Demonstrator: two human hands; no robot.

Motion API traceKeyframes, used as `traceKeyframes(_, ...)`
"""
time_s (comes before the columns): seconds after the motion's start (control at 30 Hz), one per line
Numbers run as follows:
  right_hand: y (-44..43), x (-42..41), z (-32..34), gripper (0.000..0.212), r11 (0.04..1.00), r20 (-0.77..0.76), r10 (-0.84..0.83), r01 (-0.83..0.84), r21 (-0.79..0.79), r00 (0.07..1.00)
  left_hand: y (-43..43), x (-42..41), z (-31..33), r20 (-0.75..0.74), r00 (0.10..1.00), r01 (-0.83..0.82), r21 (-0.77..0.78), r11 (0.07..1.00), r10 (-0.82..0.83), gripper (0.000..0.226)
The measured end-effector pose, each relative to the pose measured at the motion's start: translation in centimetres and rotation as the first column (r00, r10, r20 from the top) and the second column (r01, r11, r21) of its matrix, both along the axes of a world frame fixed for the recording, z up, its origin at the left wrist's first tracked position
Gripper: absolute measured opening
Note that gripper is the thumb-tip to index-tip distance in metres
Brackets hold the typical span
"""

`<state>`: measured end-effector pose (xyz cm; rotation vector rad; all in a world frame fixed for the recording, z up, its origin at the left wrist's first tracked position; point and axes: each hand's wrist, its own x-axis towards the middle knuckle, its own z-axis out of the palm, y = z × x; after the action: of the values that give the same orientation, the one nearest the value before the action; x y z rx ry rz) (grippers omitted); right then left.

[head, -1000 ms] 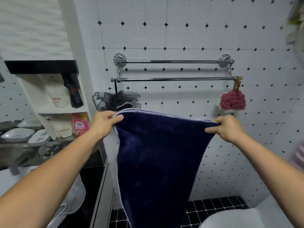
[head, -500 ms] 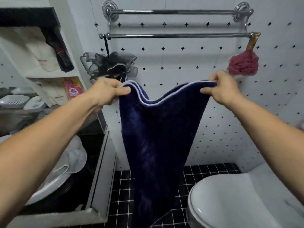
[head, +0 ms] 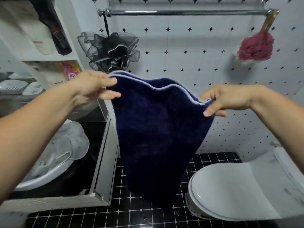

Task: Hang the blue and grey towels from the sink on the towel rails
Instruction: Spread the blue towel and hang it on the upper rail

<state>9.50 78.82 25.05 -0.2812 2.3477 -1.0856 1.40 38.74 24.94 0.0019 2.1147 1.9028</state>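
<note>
The wall (head: 189,51) across the upper and right parts of the frame is covered in white tiles, with small black diamonds set at the corners. The floor (head: 131,214) along the bottom is laid in small black square tiles with pale grout. A white toilet (head: 230,191) with its lid closed is seen at lower right. A white shelf unit (head: 49,58) is placed at upper left, and a dark bottle (head: 59,38) and a pink packet (head: 71,72) are kept on it. A black mesh sponge (head: 111,50) is hung at upper centre and a red sponge (head: 255,48) at upper right.
</note>
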Motion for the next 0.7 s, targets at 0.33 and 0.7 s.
traceKeyframes(0.33, -0.1, -1.1, -0.2, 0.017, 0.994, 0.011, -0.107, 0.107, 0.001, 0.994, 1.5, 1.3, 0.3, 0.043, 0.978, 0.207, -0.098, 0.973, -0.203, 0.007)
traceKeyframes(0.7, 3.9, -4.8, -3.1, 0.004, 0.536, 0.114, -0.728, 0.665, -0.521, 0.676, 5.2, -1.0, -0.2, -0.011, 0.989, -0.15, -0.042, 0.988, 0.149, 0.012)
